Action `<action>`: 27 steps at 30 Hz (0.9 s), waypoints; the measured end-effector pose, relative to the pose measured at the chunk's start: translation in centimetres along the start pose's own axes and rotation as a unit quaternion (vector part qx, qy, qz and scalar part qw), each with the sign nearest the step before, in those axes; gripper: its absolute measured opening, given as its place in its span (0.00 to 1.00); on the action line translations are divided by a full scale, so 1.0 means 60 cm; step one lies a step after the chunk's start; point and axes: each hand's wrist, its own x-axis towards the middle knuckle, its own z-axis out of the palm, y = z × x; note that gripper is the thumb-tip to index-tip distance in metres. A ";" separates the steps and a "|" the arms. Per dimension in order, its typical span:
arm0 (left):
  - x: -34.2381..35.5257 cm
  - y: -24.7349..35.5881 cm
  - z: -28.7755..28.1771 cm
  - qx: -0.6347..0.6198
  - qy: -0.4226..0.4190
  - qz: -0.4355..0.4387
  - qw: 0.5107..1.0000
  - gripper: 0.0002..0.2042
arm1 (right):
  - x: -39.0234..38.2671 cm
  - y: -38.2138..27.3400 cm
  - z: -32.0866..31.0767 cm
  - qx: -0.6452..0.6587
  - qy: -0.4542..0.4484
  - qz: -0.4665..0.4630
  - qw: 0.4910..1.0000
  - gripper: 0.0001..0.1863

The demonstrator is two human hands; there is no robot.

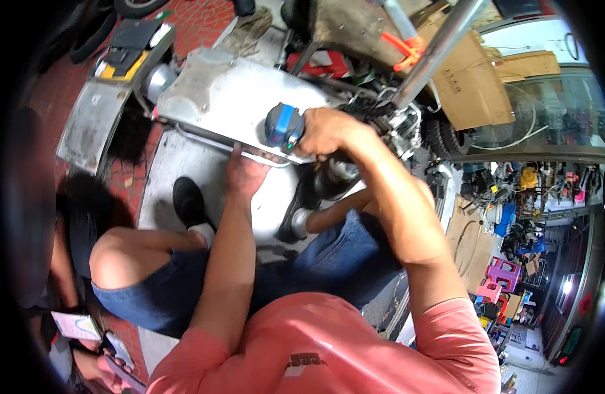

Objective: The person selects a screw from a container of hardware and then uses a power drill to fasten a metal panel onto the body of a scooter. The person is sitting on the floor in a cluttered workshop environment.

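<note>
My right hand (325, 134) is closed around a cordless power tool, whose black-and-blue battery base (284, 125) faces up toward me. The tool's working end is hidden below the hand. It is held over the near edge of a silver scooter deck (217, 88). My left hand (245, 174) is at that same edge, its thumb by the side rail (204, 134) and its fingers curled along the rail's underside, partly hidden. At the deck's right end lies a dark cluster of wheel and fork parts (381, 121).
A grey metal pole (440, 52) with an orange lever (404, 51) slants across the upper right, beside cardboard (470, 85). A second scooter (96, 121) stands at left. Another person's hand (99, 368) holds a phone at lower left. Shelves with tools and plastic stools (502, 274) line the right.
</note>
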 end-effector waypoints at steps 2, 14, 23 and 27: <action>0.006 0.007 -0.001 -0.005 -0.033 -0.007 0.999 0.25 | 0.001 -0.007 -0.004 -0.002 -0.014 -0.006 1.000 0.18; -0.001 -0.009 0.039 0.056 0.010 0.029 0.998 0.21 | 0.005 0.017 0.004 0.097 -0.029 0.013 0.995 0.13; 0.003 -0.011 0.026 0.040 0.041 0.024 0.998 0.19 | -0.002 0.009 0.002 0.084 -0.026 0.013 0.996 0.12; 0.004 -0.015 0.035 0.040 0.067 0.041 0.996 0.21 | -0.001 0.012 0.004 0.089 -0.028 0.013 0.996 0.15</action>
